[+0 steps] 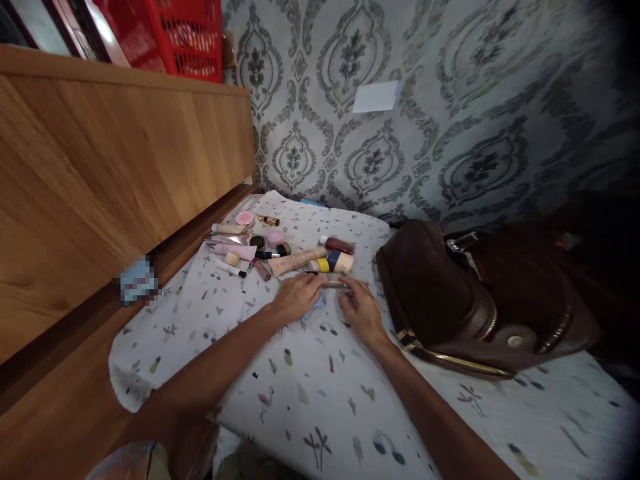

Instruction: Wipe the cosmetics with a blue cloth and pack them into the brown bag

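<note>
A patterned wall (320, 143) closes the far side, and a wood cabinet (130, 167) bounds the left. A white printed cloth (300, 380) covers the working surface; the support beneath it is hidden, and its plain ground probably serves to make small parts easy to see. The brown bag (480, 293) rests on the cloth at the right, beside the right forearm, a position that seems to leave both arms free to reach forward. The red basket (163, 40) stands on the cabinet, off the cloth. The left hand (299, 297) and right hand (363, 310) meet near the centre. Ahead of them, the beige tube (297, 261) and pink tube (235, 251) lie flat among other cosmetics, apparently spread so that each can be picked out singly. The red bottle (340, 246) lies on its side just beyond the blue-banded container (340, 262). The slim item (333, 283) lies crosswise between the hands, one end at each, presumably to steady it. Grip: left fingers bent over the near end, right thumb and fingers slightly parted at the other; whether either clamps it cannot be told. A blue piece (313, 309) shows beside the left fingers.
</note>
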### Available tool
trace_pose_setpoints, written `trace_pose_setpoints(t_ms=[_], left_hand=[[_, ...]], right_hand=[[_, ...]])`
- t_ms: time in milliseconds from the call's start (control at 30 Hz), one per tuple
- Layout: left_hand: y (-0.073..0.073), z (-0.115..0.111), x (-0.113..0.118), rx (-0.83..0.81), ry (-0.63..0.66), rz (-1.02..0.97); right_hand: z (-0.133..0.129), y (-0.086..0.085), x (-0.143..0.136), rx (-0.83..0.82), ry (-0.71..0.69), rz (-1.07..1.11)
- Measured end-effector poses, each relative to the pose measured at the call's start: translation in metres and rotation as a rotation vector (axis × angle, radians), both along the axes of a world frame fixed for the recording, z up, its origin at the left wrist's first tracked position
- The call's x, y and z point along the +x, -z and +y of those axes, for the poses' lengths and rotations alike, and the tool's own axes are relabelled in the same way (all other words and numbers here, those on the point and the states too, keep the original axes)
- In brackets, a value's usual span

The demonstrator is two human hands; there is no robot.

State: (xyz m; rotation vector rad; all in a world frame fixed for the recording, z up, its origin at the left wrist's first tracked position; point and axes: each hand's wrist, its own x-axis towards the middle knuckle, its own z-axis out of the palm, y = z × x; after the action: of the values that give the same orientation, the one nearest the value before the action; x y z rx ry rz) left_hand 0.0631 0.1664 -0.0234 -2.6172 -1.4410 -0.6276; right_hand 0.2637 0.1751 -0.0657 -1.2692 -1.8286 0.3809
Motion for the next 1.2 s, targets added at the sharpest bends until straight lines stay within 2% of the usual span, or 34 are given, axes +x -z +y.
trace_pose_setpoints(t_ms=[467, 633, 733, 767, 833, 933, 1000, 1100, 1200], left_hand=[[-0.002, -0.001, 0.001, -0.032, 0.011, 0.022], [0.003, -0.004, 0.001, -0.001, 0.023, -0.08], [-0.004, 0.003, -0.003, 0.044, 0.03, -0.183], [-0.009, 0.009, -0.006, 0.052, 0.009, -0.198], [-0.026, 0.029, -0.017, 0.047, -0.119, -0.192], [-0.055, 0.076, -0.04, 0.029, -0.322, -0.053], [-0.069, 0.113, -0.057, 0.004, -0.405, 0.07], [-0.075, 0.159, -0.076, -0.151, -0.481, 0.251], [-0.07, 0.187, -0.086, -0.216, -0.449, 0.3]], right_hand=[[-0.004, 0.001, 0.001, -0.028, -0.002, 0.034], [-0.009, -0.005, -0.002, -0.042, 0.012, 0.038], [-0.011, -0.008, -0.004, -0.066, 0.009, 0.035], [-0.011, -0.009, -0.004, -0.064, 0.012, 0.04], [-0.012, -0.009, -0.005, -0.063, 0.014, 0.049], [-0.012, -0.01, -0.006, -0.07, 0.021, 0.058], [-0.013, -0.011, -0.006, -0.076, 0.029, 0.064], [-0.014, -0.014, -0.007, -0.083, 0.042, 0.071], [-0.015, -0.016, -0.006, -0.088, 0.048, 0.066]])
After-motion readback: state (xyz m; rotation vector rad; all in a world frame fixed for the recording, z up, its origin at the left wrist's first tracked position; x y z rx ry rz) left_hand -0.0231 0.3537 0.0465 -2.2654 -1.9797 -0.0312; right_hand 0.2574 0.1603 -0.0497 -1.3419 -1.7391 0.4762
